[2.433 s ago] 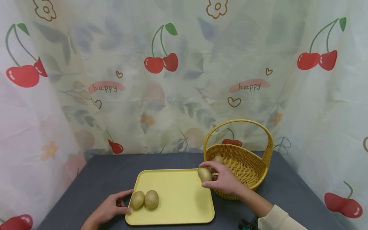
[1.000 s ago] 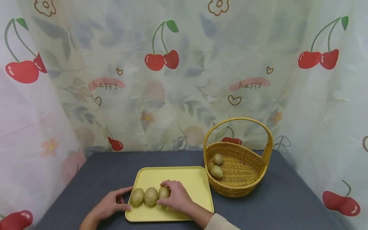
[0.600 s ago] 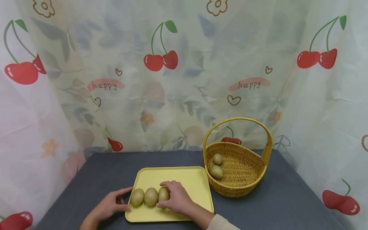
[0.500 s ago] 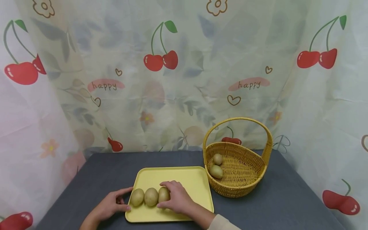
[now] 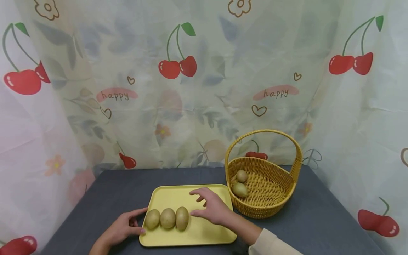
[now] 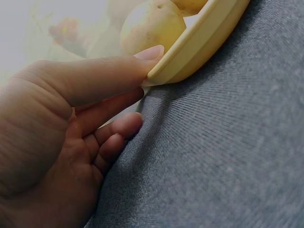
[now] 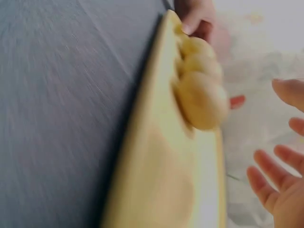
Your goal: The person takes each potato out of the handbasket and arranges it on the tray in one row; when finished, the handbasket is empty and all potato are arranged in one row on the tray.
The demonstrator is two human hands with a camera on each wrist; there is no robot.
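Three potatoes stand in a row on the yellow tray [image 5: 204, 235]: the left potato [image 5: 152, 219], the middle potato [image 5: 168, 218] and the right potato [image 5: 182, 218]. My left hand [image 5: 122, 226] holds the tray's left edge between thumb and forefinger; the left wrist view shows the thumb [image 6: 111, 76] on the rim, the other fingers loosely curled. Just right of the row, my right hand [image 5: 211, 207] hovers over the tray with fingers spread, touching no potato. The right wrist view shows those fingers [image 7: 268, 178] apart, blurred.
A wicker basket [image 5: 267, 207] with a tall handle stands right of the tray, almost touching it. Inside, at its left, lie two more potatoes, one smaller [image 5: 241, 176] and one larger [image 5: 239, 190]. A dark cloth [image 5: 127, 184] covers the table; a patterned curtain [image 5: 204, 124] hangs behind.
My right hand carried a potato from the basket to the tray and set it at the row's right end. Since then it has let go and moved up and right. The left hand stayed put.
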